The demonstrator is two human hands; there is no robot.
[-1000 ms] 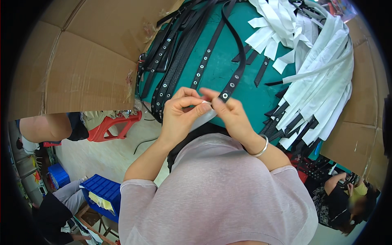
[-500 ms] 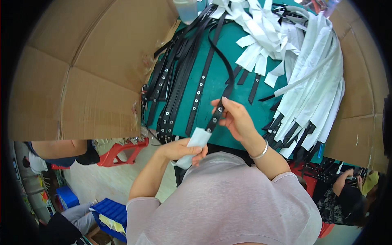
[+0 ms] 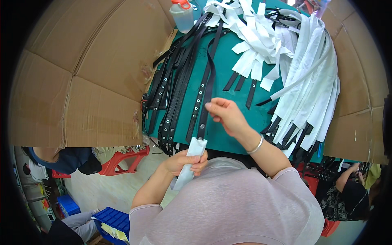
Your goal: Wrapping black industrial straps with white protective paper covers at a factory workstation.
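The left hand (image 3: 190, 162) grips a flat white sleeve (image 3: 197, 147); the right hand (image 3: 226, 116) pinches a long black eyeleted leather-look strap (image 3: 210, 87), meeting the sleeve's mouth between the 2 hands. Right of them, white-covered black straps (image 3: 312, 87) lie on a green tabletop (image 3: 223, 53).
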